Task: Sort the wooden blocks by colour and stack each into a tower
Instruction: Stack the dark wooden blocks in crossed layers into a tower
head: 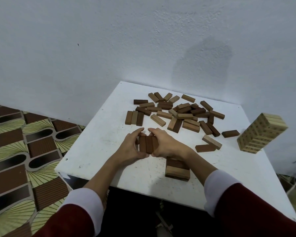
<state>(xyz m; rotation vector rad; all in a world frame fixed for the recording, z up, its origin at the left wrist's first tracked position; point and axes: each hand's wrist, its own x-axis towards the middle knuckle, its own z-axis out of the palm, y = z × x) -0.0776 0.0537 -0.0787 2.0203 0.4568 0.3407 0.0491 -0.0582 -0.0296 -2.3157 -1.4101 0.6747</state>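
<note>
A row of three dark blocks (148,144) at the table (96,151) front-centre is clamped between left hand (132,147) and right hand (166,145), being squared as a tower layer; next, a crosswise layer from the pile (178,113) seems needed.

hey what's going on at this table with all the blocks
A person is sorting wooden blocks. Both hands, left and right, hold a dark row of three blocks in their grip, squaring it up on the white table. A loose pile of mixed browns lies behind, a short stack sits under the right wrist, and a pale tower stands at the right edge.
</note>
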